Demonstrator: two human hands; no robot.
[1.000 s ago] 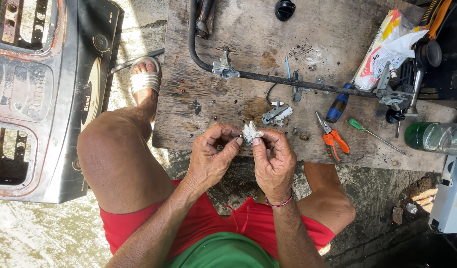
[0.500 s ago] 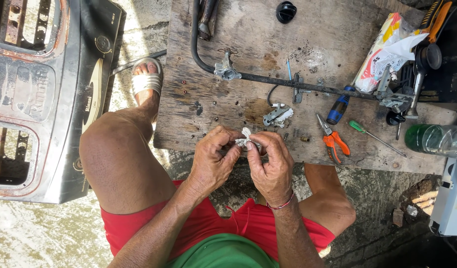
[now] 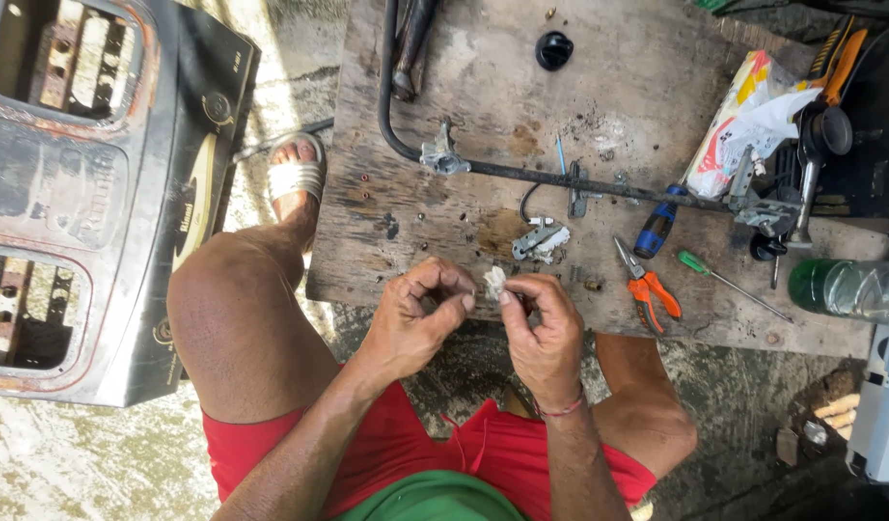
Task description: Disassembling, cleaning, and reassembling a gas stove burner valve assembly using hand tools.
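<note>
Head view: both hands pinch a small white piece (orange pliers nearby) above the wooden board.

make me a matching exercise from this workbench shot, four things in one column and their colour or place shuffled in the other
Things:
1. pliers
2. small screwdriver
3. round cap
4. small white piece

Colour or place:
A. black, near the far edge of the wooden board
B. pinched between the fingers of both hands
C. orange handles
D. green handle, thin shaft

Pairs: 1-C, 2-D, 3-A, 4-B

The left hand and the right hand meet at the near edge of the board.
</note>
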